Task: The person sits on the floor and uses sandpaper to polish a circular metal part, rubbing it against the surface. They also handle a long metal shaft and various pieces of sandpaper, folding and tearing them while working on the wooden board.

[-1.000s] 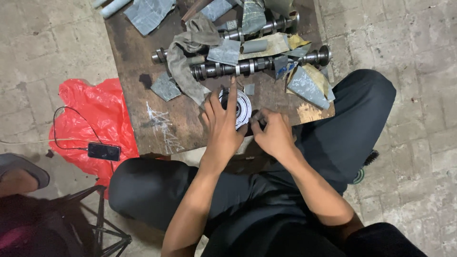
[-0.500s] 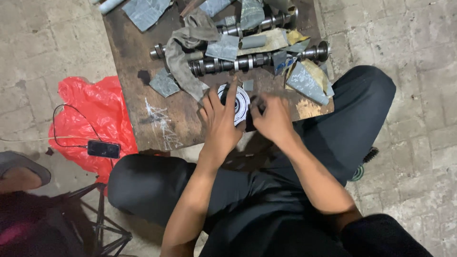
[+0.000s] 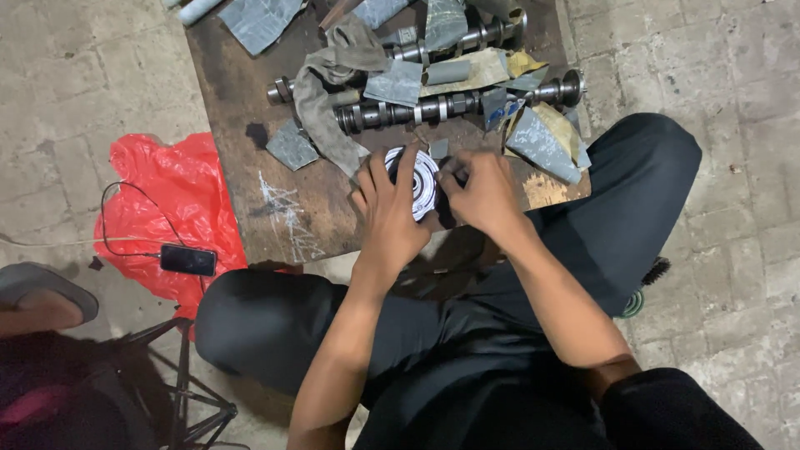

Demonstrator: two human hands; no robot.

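A rough repair workshop: greasy camshafts (image 3: 450,107), rags (image 3: 329,92) and sandpaper scraps (image 3: 546,146) lie on a worn board (image 3: 250,175) over a paved floor (image 3: 717,75).

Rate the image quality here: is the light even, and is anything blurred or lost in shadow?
Head view: dim, flat light; left hand and right hand slightly soft over the round tin; bottom-left corner sinks into shadow; camshafts and red bag read clearly, no glare.

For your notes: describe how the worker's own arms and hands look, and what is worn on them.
Both arms are bare along all that shows. The left hand and right hand wear no gloves, and no rings, watch or bracelet can be seen. The person wears dark clothing, with a black cloth edge at the right upper arm.
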